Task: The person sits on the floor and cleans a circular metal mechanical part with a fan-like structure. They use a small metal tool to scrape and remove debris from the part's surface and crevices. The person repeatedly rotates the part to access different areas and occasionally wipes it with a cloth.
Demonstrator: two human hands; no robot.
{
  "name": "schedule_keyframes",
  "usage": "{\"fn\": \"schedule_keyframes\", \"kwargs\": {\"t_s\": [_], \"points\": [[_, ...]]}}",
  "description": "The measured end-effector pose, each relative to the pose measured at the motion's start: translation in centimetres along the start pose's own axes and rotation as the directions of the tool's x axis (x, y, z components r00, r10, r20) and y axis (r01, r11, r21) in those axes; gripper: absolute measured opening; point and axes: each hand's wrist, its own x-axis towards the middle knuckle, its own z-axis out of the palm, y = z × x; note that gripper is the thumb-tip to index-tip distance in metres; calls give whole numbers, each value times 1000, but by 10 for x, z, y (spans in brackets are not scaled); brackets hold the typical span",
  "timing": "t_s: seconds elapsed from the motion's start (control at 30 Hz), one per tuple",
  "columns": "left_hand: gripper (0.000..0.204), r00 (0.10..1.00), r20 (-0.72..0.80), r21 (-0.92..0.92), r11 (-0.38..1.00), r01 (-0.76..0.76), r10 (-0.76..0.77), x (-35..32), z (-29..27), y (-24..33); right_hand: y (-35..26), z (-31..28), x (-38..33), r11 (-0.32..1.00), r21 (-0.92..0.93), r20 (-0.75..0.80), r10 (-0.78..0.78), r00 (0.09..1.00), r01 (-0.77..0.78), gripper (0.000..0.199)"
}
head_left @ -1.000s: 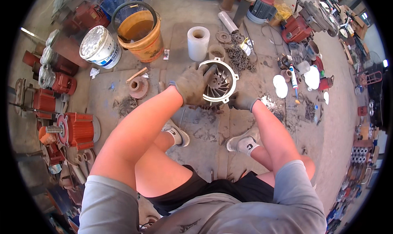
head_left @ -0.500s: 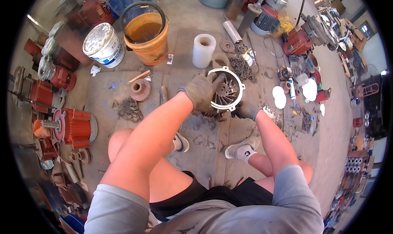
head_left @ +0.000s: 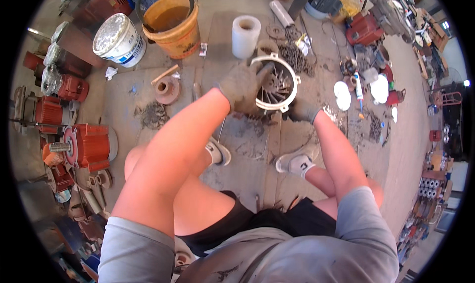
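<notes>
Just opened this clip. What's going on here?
A person wearing gloves is handling a round metal housing with a bladed wheel inside. The left hand is at its left side, fingers reaching over the rim; the right hand is at the lower right, its grip unclear. Beyond the housing are a chain, a white roll and an orange bucket.

Markings in view: dark characters and a blue printed band on the white bucket (head_left: pixel 119 41), beyond and left of the left hand (head_left: pixel 241 88); faint reddish print on the orange bucket (head_left: pixel 177 41), also beyond it; a dark mark on the sock (head_left: pixel 300 165), nearer the body than the right hand (head_left: pixel 303 109).
</notes>
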Motion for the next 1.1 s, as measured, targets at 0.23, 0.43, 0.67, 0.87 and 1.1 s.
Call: {"fn": "schedule_keyframes", "kwargs": {"t_s": [0.23,0.43,0.67,0.87,1.1], "points": [[130,1000,18,-42,999,16,-16,4,-1,3,-4,-3,-7,997,-72,-9,29,1000,-29,41],[128,999,48,22,1000,18,-19,3,-3,6,-14,-10,-1,988,-147,55,61,997,-52,49],[125,999,30,-21,999,33,-32,3,-2,10,-13,-2,-9,973,-231,-12,-21,1000,18,59],[118,998,-68,-100,995,-9,2,3,-2,8,-25,-6,-17,968,-250,10,39,999,-35,61],[127,998,21,-80,995,60,-58,1,-6,15,-34,0,-26,882,-470,-22,-23,999,10,63]]}}
